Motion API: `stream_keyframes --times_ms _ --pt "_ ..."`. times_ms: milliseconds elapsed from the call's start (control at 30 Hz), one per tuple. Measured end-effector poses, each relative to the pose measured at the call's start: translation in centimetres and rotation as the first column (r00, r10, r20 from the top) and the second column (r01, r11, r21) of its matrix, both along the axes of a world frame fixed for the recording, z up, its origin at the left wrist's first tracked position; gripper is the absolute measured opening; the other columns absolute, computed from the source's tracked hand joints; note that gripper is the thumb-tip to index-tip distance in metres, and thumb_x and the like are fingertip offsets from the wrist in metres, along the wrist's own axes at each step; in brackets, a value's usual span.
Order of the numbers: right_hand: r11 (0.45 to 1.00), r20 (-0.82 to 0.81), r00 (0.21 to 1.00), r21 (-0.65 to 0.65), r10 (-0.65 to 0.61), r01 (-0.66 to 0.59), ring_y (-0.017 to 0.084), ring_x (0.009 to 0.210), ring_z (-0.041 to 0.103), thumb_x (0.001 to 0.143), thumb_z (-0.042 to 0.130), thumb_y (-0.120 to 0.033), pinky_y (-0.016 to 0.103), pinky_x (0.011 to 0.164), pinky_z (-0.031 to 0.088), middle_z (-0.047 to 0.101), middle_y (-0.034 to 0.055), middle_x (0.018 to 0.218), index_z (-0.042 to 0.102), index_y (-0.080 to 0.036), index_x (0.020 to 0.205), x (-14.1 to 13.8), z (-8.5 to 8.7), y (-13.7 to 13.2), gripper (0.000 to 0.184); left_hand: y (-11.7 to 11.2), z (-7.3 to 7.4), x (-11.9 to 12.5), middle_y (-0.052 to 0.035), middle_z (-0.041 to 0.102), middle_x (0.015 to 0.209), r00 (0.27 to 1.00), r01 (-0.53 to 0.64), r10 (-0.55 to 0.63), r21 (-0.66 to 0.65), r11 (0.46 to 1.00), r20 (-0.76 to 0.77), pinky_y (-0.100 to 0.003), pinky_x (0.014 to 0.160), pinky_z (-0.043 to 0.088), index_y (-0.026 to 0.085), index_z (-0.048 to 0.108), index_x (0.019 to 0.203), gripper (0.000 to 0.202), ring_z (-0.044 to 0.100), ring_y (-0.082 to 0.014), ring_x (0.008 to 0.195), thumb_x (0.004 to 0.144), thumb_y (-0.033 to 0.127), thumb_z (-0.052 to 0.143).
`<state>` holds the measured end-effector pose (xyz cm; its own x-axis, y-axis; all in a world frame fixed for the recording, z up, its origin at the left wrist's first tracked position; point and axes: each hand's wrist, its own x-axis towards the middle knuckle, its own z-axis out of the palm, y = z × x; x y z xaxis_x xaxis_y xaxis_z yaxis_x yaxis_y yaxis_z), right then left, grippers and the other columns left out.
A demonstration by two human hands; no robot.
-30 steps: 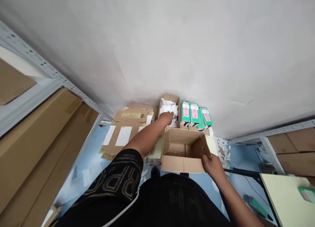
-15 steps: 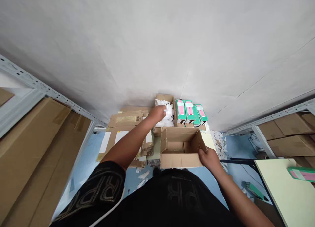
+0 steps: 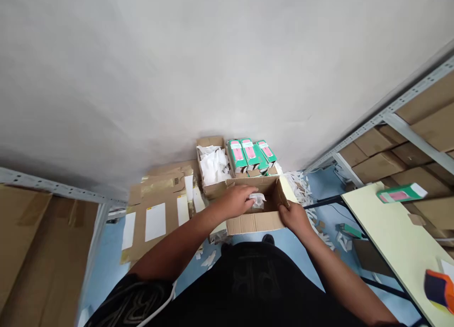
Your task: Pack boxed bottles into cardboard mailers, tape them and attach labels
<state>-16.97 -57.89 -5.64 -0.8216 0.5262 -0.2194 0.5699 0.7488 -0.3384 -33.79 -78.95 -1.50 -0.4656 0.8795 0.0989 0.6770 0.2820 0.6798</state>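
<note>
An open brown cardboard box (image 3: 248, 220) is held in front of me above the blue floor. My right hand (image 3: 293, 217) grips its right front corner. My left hand (image 3: 237, 200) is over the box's opening, fingers closed on a small white paper wad (image 3: 257, 199). Behind it, on the floor by the wall, stands a second small box full of white crumpled paper (image 3: 213, 165). Three green cartons with pink labels (image 3: 249, 153) stand right of that box.
Flattened cardboard with white labels (image 3: 156, 209) lies on the floor at left. Metal racks with brown boxes (image 3: 393, 138) stand at right, another stack at left. A pale table (image 3: 397, 237) at right carries a green carton (image 3: 400, 193). Paper scraps litter the floor.
My left hand left the paper-filled box by the wall and came back over the held box with a white paper wad. The view swung right.
</note>
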Motion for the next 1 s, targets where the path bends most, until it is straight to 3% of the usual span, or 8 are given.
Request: stream_keyframes --times_ms 133,233,333,433,567,767,867,1000 --pt "0.994 -0.003 0.995 -0.029 -0.104 0.104 0.022 0.076 0.064 0.094 0.049 -0.030 0.029 0.064 0.030 0.075 0.0122 0.083 0.072 -0.017 0.081 3.2 -0.2 2.6 0.029 2.9 0.1 1.3 -0.0070 0.075 0.112 0.998 0.059 -0.060 0.068 0.996 0.016 -0.038 0.093 0.057 0.023 0.065 0.133 0.040 0.072 -0.0212 0.097 0.094 0.028 0.061" --pt "0.978 -0.031 0.980 -0.068 -0.199 0.197 0.021 0.076 0.064 0.094 0.048 -0.030 0.028 0.064 0.030 0.075 0.0114 0.083 0.072 -0.017 0.081 6.2 -0.4 5.9 0.030 6.5 0.6 3.1 -0.0080 0.072 0.123 0.998 0.043 -0.036 0.180 0.983 -0.043 -0.039 0.100 0.055 0.024 0.063 0.135 0.041 0.069 -0.0223 0.111 0.094 0.028 0.059" --pt "0.945 -0.051 0.947 -0.105 -0.316 0.310 0.022 0.077 0.065 0.094 0.047 -0.031 0.028 0.063 0.031 0.075 0.0107 0.083 0.072 -0.017 0.082 10.0 -0.8 10.5 0.031 11.6 1.0 5.5 -0.0089 0.070 0.128 0.995 0.020 0.010 0.298 0.954 -0.099 -0.042 0.108 0.051 0.023 0.065 0.129 0.035 0.064 -0.0244 0.122 0.096 0.028 0.058" --pt "0.906 -0.073 0.906 -0.120 -0.416 0.407 0.022 0.079 0.066 0.095 0.046 -0.033 0.027 0.064 0.032 0.076 0.0104 0.085 0.073 -0.018 0.083 15.0 -1.5 16.6 0.033 17.9 0.7 8.3 -0.0091 0.070 0.124 0.996 0.017 0.014 0.326 0.945 -0.091 -0.043 0.107 0.051 0.022 0.066 0.122 0.028 0.064 -0.0246 0.120 0.096 0.028 0.058" --pt "0.827 -0.059 0.827 -0.114 -0.559 0.551 0.024 0.082 0.068 0.096 0.045 -0.035 0.027 0.065 0.036 0.077 0.0111 0.088 0.075 -0.018 0.090 23.2 -2.6 25.7 0.035 27.2 -0.5 12.7 -0.0078 0.071 0.118 0.998 0.055 -0.049 0.256 0.965 -0.028 -0.039 0.100 0.054 0.022 0.067 0.116 0.024 0.067 -0.0229 0.110 0.096 0.031 0.057" --pt "0.663 0.024 0.664 -0.038 -0.748 0.748 0.029 0.092 0.071 0.096 0.041 -0.036 0.030 0.069 0.041 0.077 0.0173 0.095 0.076 -0.015 0.095 34.2 -4.7 37.7 0.041 40.1 -2.1 18.9 -0.0070 0.070 0.118 0.959 0.276 -0.278 0.041 0.960 0.060 -0.037 0.099 0.053 0.023 0.066 0.117 0.026 0.067 -0.0221 0.110 0.096 0.034 0.057" --pt "0.550 0.061 0.550 -0.023 -0.833 0.835 0.031 0.098 0.072 0.096 0.040 -0.037 0.031 0.072 0.044 0.077 0.0210 0.102 0.075 -0.012 0.101 37.1 -6.5 42.2 0.044 45.3 -2.9 20.3 -0.0072 0.071 0.119 0.933 0.353 -0.347 -0.058 0.934 0.096 -0.038 0.099 0.053 0.023 0.066 0.118 0.028 0.067 -0.0229 0.111 0.095 0.035 0.057" --pt "0.427 0.048 0.430 -0.067 -0.901 0.902 0.031 0.100 0.072 0.097 0.039 -0.038 0.032 0.074 0.046 0.077 0.0217 0.104 0.075 -0.011 0.104 38.6 -9.4 46.6 0.045 52.4 -4.1 20.1 -0.0079 0.072 0.118 0.924 0.380 -0.368 -0.161 0.911 0.102 -0.037 0.092 0.054 0.024 0.065 0.119 0.030 0.070 -0.0243 0.106 0.094 0.038 0.057"
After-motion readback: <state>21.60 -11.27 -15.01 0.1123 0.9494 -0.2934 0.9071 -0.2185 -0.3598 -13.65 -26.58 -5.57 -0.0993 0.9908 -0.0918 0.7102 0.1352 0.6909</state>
